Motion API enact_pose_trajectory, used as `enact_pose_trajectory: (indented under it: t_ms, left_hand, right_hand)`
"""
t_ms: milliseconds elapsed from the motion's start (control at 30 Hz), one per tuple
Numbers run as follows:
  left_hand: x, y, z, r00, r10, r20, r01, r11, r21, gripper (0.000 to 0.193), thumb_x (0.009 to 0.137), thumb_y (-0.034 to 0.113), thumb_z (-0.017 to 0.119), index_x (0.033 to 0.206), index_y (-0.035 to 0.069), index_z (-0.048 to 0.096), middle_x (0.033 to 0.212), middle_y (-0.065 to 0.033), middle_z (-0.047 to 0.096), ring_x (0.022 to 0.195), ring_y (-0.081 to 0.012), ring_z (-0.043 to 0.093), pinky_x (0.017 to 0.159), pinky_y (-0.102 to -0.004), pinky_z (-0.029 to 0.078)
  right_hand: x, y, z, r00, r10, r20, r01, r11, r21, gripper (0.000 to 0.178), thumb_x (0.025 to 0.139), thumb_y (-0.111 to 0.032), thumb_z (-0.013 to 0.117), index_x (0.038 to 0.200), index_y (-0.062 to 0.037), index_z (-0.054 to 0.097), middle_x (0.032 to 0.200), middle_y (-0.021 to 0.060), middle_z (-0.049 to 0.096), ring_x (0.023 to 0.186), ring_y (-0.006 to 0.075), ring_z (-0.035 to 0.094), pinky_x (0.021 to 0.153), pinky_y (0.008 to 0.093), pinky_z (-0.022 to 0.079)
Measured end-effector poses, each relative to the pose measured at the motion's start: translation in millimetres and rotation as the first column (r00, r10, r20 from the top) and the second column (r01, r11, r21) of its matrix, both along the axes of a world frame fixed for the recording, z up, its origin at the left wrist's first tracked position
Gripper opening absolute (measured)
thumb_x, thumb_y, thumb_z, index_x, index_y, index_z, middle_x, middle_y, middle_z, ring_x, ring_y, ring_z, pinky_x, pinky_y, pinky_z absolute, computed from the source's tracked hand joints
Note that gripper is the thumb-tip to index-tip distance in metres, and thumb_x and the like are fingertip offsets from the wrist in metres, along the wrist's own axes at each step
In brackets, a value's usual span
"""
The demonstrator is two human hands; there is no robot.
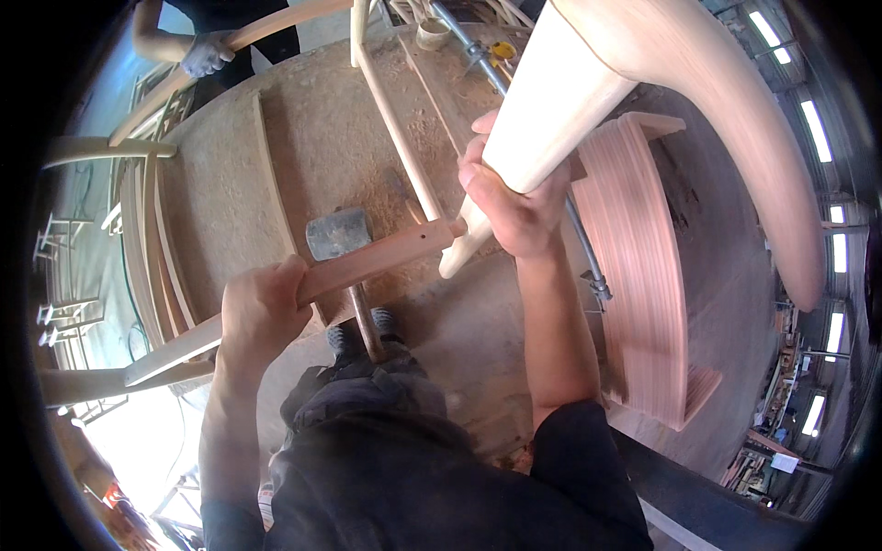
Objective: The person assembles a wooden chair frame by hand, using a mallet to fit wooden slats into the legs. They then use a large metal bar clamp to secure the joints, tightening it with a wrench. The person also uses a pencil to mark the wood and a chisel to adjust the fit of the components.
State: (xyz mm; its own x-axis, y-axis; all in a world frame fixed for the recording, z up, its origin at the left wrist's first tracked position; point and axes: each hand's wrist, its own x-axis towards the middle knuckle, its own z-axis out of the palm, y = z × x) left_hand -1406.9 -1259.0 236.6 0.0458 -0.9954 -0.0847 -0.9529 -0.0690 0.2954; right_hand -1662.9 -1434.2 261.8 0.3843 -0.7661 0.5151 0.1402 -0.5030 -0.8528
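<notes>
My left hand (265, 308) is closed round a wooden rail (377, 262) that slants up to the right. The rail's narrowed end meets a pale wooden leg of a curved chair-like frame (560, 101); whether it sits in a hole there I cannot tell. Wrapped round the frame's leg, just above that end, is my right hand (519, 197). The frame's broad curved arm sweeps over to the right. Behind the rail lies a mallet (337, 233) with a dark head, its handle pointing toward me. The rail hides part of the mallet.
A stack of curved wooden slats (634, 275) stands at the right. A long bar clamp (588, 243) runs behind the frame. Across the dusty worktop (340, 129), a co-worker's gloved hand (208, 55) holds a curved wooden piece. A small tub (433, 35) sits at the far side.
</notes>
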Motion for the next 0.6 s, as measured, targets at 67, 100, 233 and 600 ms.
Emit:
enact_pose_trajectory:
  t_ms: [67,100,233,600]
  left_hand:
    - [1,1,-1,1.0,-0.01,-0.007,0.009,1.0,-0.025,0.022,0.071,0.009,0.073,0.089,0.009,0.06,0.079,-0.0118,0.067,0.079,-0.0358,0.068,0.068,-0.0465,0.054]
    - [1,0,-1,1.0,-0.012,-0.015,0.011,1.0,-0.024,0.022,0.072,0.009,0.073,0.089,0.009,0.06,0.079,-0.0119,0.067,0.079,-0.0358,0.068,0.068,-0.0465,0.054]
    - [-1,-3,3,0.999,-0.016,-0.044,0.016,1.0,-0.006,0.02,0.073,0.009,0.073,0.088,0.009,0.059,0.079,-0.0121,0.066,0.079,-0.0358,0.068,0.068,-0.0463,0.054]
    - [-9,-5,-4,1.0,-0.008,0.008,0.009,0.998,-0.069,0.02,0.074,0.007,0.076,0.086,0.007,0.06,0.074,-0.0133,0.065,0.073,-0.0344,0.069,0.066,-0.0459,0.054]
  right_hand:
    - [1,2,3,1.0,-0.012,-0.006,0.012,0.999,0.044,0.037,0.078,0.008,0.063,0.114,0.0031,0.057,0.086,0.0064,0.061,0.07,0.01,0.058,0.064,0.0263,0.047]
    - [2,2,2,1.0,-0.009,0.019,0.008,0.999,0.046,0.037,0.077,0.008,0.063,0.114,0.0035,0.057,0.086,0.0068,0.061,0.07,0.0106,0.058,0.064,0.0269,0.047]
    - [2,-2,-1,0.999,-0.012,0.039,0.012,1.0,-0.014,0.037,0.076,0.007,0.063,0.113,0.0049,0.057,0.088,0.0086,0.061,0.07,0.0126,0.06,0.063,0.0284,0.049]
    - [11,4,-9,0.986,-0.143,0.084,0.143,0.99,0.007,0.033,0.079,0.002,0.065,0.111,0.0043,0.059,0.079,0.0072,0.061,0.068,0.011,0.058,0.06,0.0265,0.046]
